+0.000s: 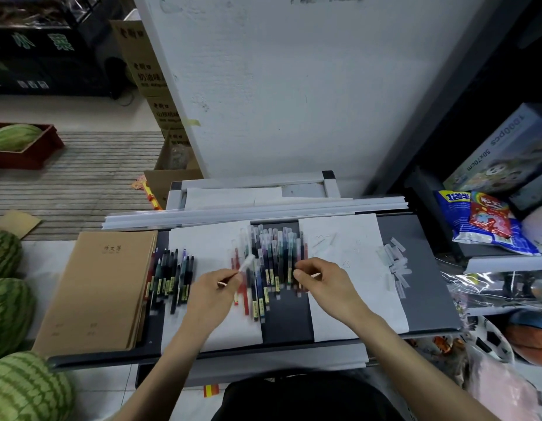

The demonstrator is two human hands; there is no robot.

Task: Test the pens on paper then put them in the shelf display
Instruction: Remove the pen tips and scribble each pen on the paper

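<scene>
My left hand (216, 288) pinches a slim pen (244, 265) with a clear cap, its tip pointing up and right. My right hand (320, 276) is curled over the lower ends of a pile of coloured pens (271, 256) and pinches something small and pale; what it is I cannot tell. A second row of dark pens (172, 273) lies on the left white sheet (209, 238). The right white sheet (348, 238) carries faint scribbles. Loose clear caps (395, 262) lie beside it. All rest on a dark grey tray (427, 278).
A brown notebook stack (99, 287) lies at the tray's left. Watermelons (8, 302) crowd the left edge. White strips (254, 209) lie along the back. A shelf (506, 259) with bags, boxes and balls is at the right. A white pillar (294, 86) rises behind.
</scene>
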